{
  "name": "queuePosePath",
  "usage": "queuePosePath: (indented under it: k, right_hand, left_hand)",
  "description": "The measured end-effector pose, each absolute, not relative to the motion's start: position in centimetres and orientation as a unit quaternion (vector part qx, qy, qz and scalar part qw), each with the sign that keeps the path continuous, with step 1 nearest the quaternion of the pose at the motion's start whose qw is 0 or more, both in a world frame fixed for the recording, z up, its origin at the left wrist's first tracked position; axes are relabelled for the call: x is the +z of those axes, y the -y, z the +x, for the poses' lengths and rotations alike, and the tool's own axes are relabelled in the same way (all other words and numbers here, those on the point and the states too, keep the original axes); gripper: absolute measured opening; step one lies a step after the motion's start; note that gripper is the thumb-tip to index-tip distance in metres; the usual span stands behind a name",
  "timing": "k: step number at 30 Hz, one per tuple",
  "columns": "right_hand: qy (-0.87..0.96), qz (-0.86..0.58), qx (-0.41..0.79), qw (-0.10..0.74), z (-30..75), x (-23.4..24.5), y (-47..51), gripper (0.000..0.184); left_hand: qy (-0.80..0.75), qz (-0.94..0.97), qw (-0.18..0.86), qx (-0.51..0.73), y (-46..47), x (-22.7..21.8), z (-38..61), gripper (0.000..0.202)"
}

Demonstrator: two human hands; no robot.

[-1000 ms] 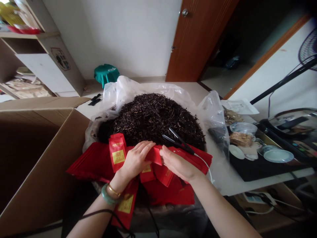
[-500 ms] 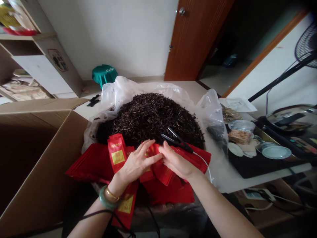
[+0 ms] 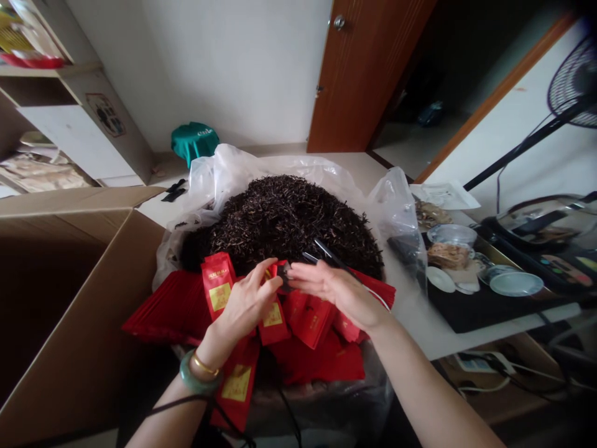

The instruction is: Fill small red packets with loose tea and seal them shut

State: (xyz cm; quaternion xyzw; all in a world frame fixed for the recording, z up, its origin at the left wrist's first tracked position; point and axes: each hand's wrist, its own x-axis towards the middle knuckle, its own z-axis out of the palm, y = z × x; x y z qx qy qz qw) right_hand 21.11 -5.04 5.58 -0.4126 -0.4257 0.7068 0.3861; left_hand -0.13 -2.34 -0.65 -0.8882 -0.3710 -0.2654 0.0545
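My left hand [image 3: 247, 302] and my right hand [image 3: 333, 289] meet over a small red pouch [image 3: 278, 277] and pinch its top edge from both sides, so that its mouth shows dark. Beneath them lies a spread of flat red pouches with yellow labels [image 3: 308, 330]. One filled red pouch [image 3: 217, 283] stands upright just left of my left hand. Behind the hands rises a big heap of dark loose tea [image 3: 289, 218] in a clear plastic bag [image 3: 233, 168]. A black clamp tool with a white cord [image 3: 331, 255] rests on the tea by my right hand.
A large open cardboard box [image 3: 69, 298] stands at the left. To the right a dark tray [image 3: 485, 305] carries small cups and dishes, with a kettle [image 3: 545, 224] behind. A fan [image 3: 573, 81], a wooden door [image 3: 368, 68] and shelves [image 3: 56, 106] are further off.
Both hands have lifted the red pouch a little off the pile and pulled its top apart; the fingers of the right hand now stretch out more.
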Motion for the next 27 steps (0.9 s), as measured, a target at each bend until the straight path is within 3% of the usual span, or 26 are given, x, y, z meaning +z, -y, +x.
queuePosePath:
  k: [4,7,9,13,15,20,24,27]
  right_hand:
    - [0.465,-0.481,0.583,0.461,22.9,4.2,3.1,0.048]
    - [0.594,-0.544,0.456,0.378,22.5,1.8,1.2,0.031]
    - [0.688,-0.538,0.379,0.307,21.2,0.5,0.1,0.043]
    - [0.775,-0.557,0.292,0.062,18.1,-0.2,-1.2,0.090]
    - [0.778,-0.572,0.258,-0.023,16.8,0.2,-1.6,0.099]
    - [0.789,-0.577,0.209,-0.045,15.5,0.6,-2.1,0.083]
    - [0.799,-0.567,0.195,-0.047,15.6,-0.2,-2.2,0.084]
    - [0.815,-0.544,0.192,-0.041,15.9,-0.5,-2.5,0.074]
  left_hand:
    - [0.394,-0.865,0.036,-0.308,1.6,-0.3,-0.8,0.020]
    - [0.409,-0.852,0.030,-0.324,1.4,0.0,-1.0,0.019]
    - [0.412,-0.848,0.029,-0.332,1.3,0.1,-1.1,0.020]
    - [0.421,-0.843,0.020,-0.334,1.2,0.5,-1.2,0.020]
    - [0.425,-0.841,0.016,-0.336,1.1,0.6,-1.3,0.019]
    - [0.442,-0.825,0.021,-0.351,1.0,0.7,-1.5,0.019]
    - [0.447,-0.818,0.022,-0.362,0.9,0.8,-1.6,0.020]
    - [0.444,-0.819,0.019,-0.363,0.9,0.8,-1.5,0.019]
